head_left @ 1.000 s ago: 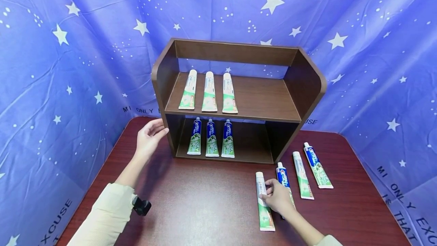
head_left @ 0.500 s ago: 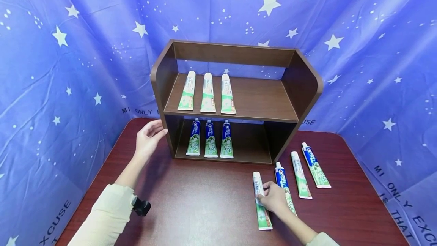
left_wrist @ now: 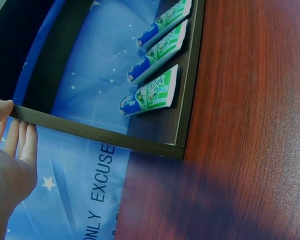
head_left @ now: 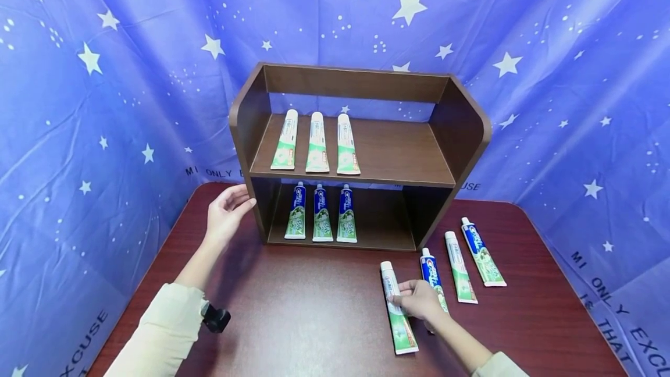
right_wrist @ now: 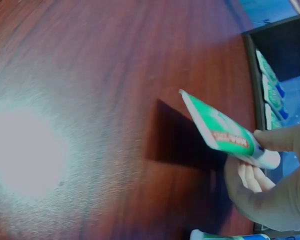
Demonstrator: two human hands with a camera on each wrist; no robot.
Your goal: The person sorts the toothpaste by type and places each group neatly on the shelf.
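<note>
My right hand (head_left: 421, 301) pinches a white and green toothpaste tube (head_left: 400, 326) between thumb and fingers. In the right wrist view the tube (right_wrist: 225, 131) is lifted a little off the table, its shadow falling apart from it. My left hand (head_left: 226, 214) grips the left side panel of a brown two-tier shelf (head_left: 398, 153); in the left wrist view its thumb and fingers (left_wrist: 24, 137) lie on opposite sides of the panel edge. Three white and green tubes (head_left: 317, 144) lie on the upper tier. Three blue and green tubes (head_left: 321, 214) lie on the lower tier.
Right of the shelf, on the dark red table (head_left: 293, 307), lie a blue and green tube (head_left: 430, 269) partly behind my right hand, a white and green tube (head_left: 460, 266) and another blue and green tube (head_left: 483, 252). A blue starry curtain (head_left: 157, 74) surrounds the table.
The pinched toothpaste tube has come up off the table, its cap end shifting left and its body tilting. My left hand keeps its grip on the shelf. The head view has shifted slightly.
</note>
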